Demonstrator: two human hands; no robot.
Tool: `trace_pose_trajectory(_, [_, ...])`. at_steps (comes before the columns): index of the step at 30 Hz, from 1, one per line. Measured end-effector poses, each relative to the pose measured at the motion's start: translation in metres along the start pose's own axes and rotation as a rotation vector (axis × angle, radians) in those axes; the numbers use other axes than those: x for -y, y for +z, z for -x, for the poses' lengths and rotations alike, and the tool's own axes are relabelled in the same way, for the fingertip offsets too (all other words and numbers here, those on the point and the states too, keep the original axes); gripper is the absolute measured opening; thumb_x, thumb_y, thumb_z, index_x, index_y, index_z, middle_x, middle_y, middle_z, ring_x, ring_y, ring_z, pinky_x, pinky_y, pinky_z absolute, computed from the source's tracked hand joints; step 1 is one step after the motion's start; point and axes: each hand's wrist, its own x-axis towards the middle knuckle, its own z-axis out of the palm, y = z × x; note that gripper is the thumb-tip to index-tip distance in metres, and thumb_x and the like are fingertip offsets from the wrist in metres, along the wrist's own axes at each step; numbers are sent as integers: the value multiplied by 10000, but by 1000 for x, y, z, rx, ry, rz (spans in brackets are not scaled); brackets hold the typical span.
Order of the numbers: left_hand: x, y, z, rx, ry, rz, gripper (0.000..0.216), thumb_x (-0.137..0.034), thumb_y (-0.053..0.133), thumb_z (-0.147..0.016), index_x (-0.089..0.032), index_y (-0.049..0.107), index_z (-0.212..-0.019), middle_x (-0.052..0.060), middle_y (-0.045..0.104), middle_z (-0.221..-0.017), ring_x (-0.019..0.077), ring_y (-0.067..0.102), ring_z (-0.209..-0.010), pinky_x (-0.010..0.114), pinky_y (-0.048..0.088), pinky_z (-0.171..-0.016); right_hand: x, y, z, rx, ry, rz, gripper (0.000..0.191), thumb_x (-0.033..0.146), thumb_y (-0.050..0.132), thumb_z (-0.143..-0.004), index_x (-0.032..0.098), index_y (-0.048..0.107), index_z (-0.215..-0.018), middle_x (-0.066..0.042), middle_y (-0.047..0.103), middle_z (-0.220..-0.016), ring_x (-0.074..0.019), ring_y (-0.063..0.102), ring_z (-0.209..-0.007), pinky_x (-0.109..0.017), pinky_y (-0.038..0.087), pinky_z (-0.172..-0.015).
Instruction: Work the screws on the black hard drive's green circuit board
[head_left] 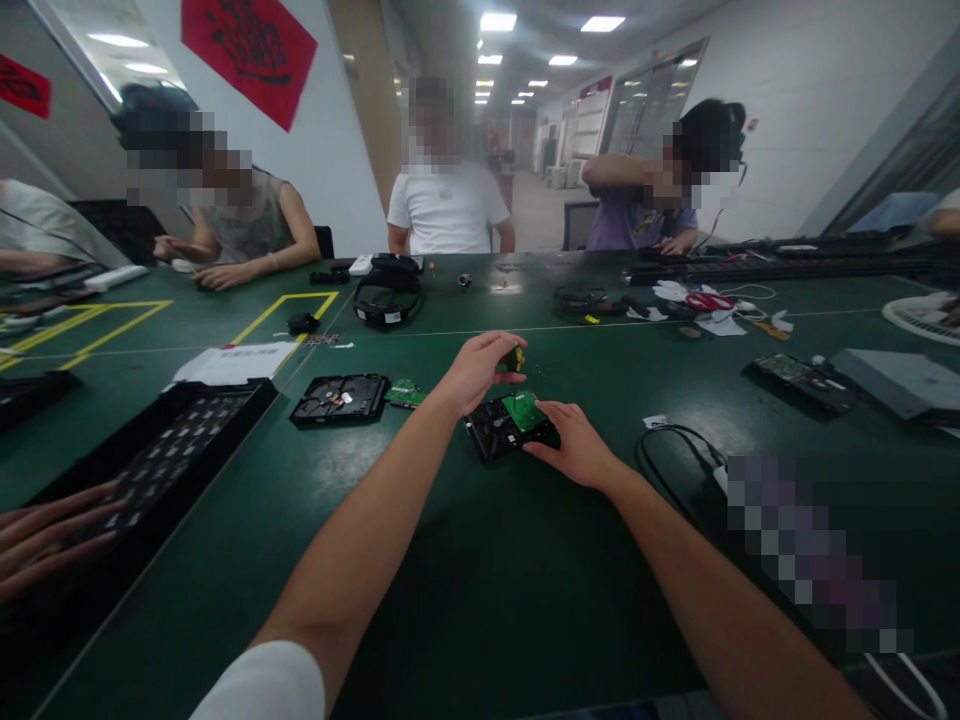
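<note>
A black hard drive [496, 430] with a green circuit board [523, 409] on top lies on the green table [480, 580] in front of me. My right hand [576, 444] grips its right edge and holds it steady. My left hand [480, 368] is closed round a small screwdriver [514, 360] with a yellow-and-black handle, its tip pointing down at the circuit board. To the left lie a second opened drive [339, 398] and a loose green board [405, 393].
A black slotted tray [172, 440] stands at the left, with another person's fingers [45, 535] beside it. Paper [236, 362], a headset [386, 300], cables [675, 450], scissors [709, 301] and more drives [802, 380] are scattered around. Three people sit at the far side.
</note>
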Motion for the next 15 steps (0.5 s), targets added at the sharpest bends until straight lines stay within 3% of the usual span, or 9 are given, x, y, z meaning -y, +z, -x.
trace_pose_trajectory(6, [2,2,-1,-115,40,-167,267,-347,779,-853,-140,610,-856,84,679,-901,146,646,-760,271,587,-610,1,-2,-1,13,-12,-19,677,501,739,-915,205,524,-1485,-147,596,-1446,-338,545,-1293,-525,436,-1100])
trace_pose_trajectory(10, [1,4,0,-76,52,-160,220,-292,750,-861,-147,587,-887,110,727,-944,172,695,-827,243,551,-603,0,-1,-1,13,-8,-18,659,495,729,-923,208,525,-1481,-139,595,-1450,-337,547,-1283,-522,440,-1091])
trace_pose_trajectory(15, [1,1,0,14,69,-105,168,-303,677,-896,-170,629,-987,61,717,-895,146,681,-809,187,477,-565,-1,1,-1,6,-27,-10,666,480,737,-919,186,518,-1476,-137,594,-1454,-327,545,-1282,-499,433,-1104])
